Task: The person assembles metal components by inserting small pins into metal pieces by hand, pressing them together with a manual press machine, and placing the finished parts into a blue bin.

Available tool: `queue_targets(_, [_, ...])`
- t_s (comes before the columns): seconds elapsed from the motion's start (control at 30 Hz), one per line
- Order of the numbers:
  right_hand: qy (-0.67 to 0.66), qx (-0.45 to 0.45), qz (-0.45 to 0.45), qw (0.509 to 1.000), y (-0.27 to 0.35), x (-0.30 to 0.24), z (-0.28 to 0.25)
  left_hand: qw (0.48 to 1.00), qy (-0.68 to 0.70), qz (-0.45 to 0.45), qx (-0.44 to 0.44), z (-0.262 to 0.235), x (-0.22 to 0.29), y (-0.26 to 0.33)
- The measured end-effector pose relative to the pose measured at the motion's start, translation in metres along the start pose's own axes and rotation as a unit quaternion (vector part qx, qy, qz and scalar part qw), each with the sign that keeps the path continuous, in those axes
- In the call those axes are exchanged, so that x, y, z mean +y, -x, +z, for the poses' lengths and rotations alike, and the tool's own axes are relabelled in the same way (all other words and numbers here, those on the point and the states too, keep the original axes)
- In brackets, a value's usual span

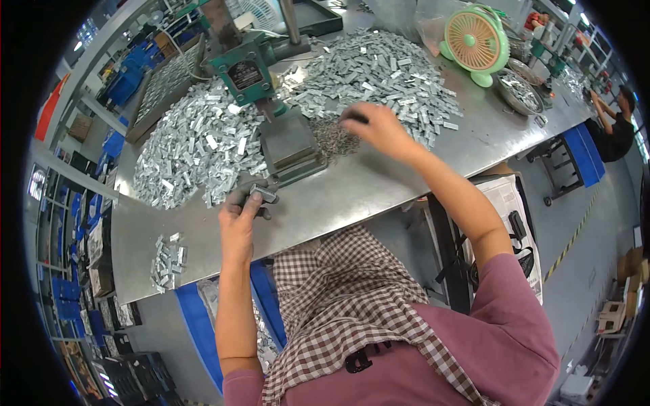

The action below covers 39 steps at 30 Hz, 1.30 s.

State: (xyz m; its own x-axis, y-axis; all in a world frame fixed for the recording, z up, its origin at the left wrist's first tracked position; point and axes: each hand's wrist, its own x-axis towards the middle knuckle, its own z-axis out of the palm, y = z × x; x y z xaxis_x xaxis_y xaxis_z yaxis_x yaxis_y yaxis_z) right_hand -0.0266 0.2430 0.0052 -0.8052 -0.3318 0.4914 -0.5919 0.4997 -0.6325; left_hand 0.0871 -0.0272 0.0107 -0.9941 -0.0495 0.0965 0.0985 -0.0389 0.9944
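My left hand [244,211], its fingertips dark, pinches a small silver metal block [265,194] just in front of the press's steel base [290,143]. Above that base stands a green bench press [242,73]. Over a heap of tiny dark metal pins [333,139], to the right of the base, my right hand [380,130] is held with its fingers drawn together. Whether anything is between those dark fingertips is too small to make out. A big pile of silver metal blocks [196,145] lies left of the press, and another pile [379,71] lies behind and to its right.
Several blocks [166,264] lie at the left end of the metal table [325,211]. A green and orange fan [477,42] and a metal bowl of parts [519,93] stand at the right. Below the table is a blue bin [196,325]. Another person [615,122] sits far right.
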Motion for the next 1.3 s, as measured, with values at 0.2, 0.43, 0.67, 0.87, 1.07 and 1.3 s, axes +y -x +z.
queue_targets(0.2, [0.182,-0.031,0.040,0.982,-0.056,0.063,0.014,0.963,-0.236,0.126,-0.027,0.018,0.000,-0.053])
queue_targets(0.43, [0.384,-0.145,-0.139,0.901,-0.085,0.090,0.044,0.922,-0.337,0.185,-0.042,0.029,-0.012,-0.087])
queue_targets(0.67, [0.347,-0.170,-0.164,0.908,-0.091,0.087,0.024,0.937,-0.300,0.174,-0.048,0.026,-0.014,-0.094])
queue_targets(0.87, [0.157,-0.179,-0.130,0.962,-0.065,0.001,0.023,0.933,-0.315,0.172,-0.028,0.029,-0.015,-0.095])
queue_targets(1.07, [-0.021,-0.174,-0.071,0.982,-0.061,-0.034,0.039,0.924,-0.321,0.204,-0.020,0.024,-0.024,-0.095])
queue_targets(1.3, [-0.020,-0.186,-0.091,0.978,-0.068,-0.036,0.035,0.924,-0.338,0.179,-0.035,0.024,-0.018,-0.095])
